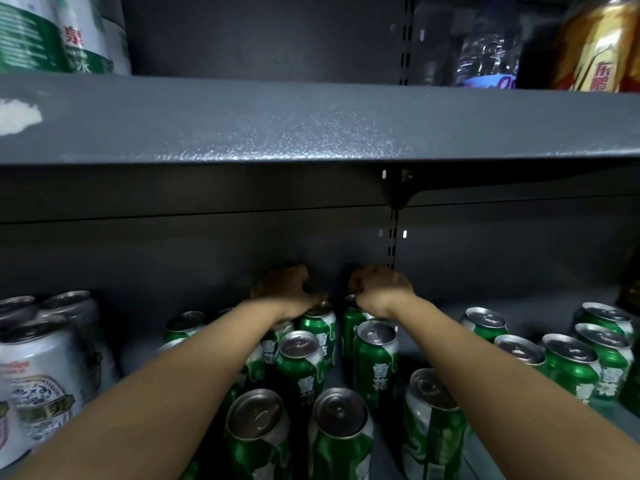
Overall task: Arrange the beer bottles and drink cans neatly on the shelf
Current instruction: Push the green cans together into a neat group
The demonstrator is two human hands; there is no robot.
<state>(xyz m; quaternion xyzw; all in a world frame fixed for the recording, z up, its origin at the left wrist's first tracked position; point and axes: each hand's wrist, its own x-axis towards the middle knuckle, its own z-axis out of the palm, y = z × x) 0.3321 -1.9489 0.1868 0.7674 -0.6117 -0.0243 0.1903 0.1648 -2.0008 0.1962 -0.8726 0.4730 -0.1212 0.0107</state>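
Observation:
Several green beer cans stand upright on the lower grey shelf (pixel 433 313), loosely grouped in the middle and at the right. Both my arms reach to the back of that shelf. My left hand (pixel 289 289) grips the top of a green can (pixel 320 327) in the back row, fingers curled over its rim. My right hand (pixel 379 289) grips the top of the neighbouring green can (pixel 351 323) the same way. The two held cans stand close together, almost touching. In front of them stand more green cans (pixel 375 358), (pixel 299 362).
White and silver beer cans (pixel 41 375) stand at the left of the lower shelf. The upper shelf board (pixel 311 123) overhangs close above; on it are green-labelled bottles (pixel 34 32) at left, a clear water bottle (pixel 488 46) and a golden bottle (pixel 595 46) at right.

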